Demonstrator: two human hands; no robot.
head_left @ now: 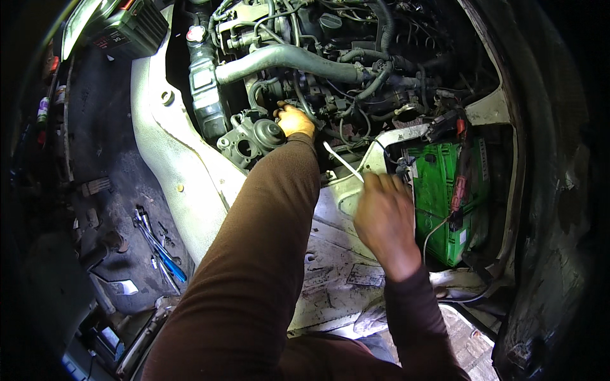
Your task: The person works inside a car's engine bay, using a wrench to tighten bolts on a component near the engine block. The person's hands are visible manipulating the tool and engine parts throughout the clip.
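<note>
My left hand (295,120) reaches into the engine bay, its visible fingers apart and touching the dark parts below a thick grey pipe (289,57). Some of its fingertips are hidden among the hoses. Just left of its wrist sits a round-capped metal engine part (267,133) with an open port. My right hand (387,219), slightly blurred, is closed on one end of a thin white rod (342,160). The rod's free end points up and left toward the engine, above the pale body panel. What kind of tool or piece the rod is cannot be made out.
A green battery (438,203) with red-handled clamps (459,190) stands right of my right hand. A black tank with a capped neck (206,95) is left of the engine. Hand tools (159,247) lie at the left, and a dark case (130,28) rests on the fender.
</note>
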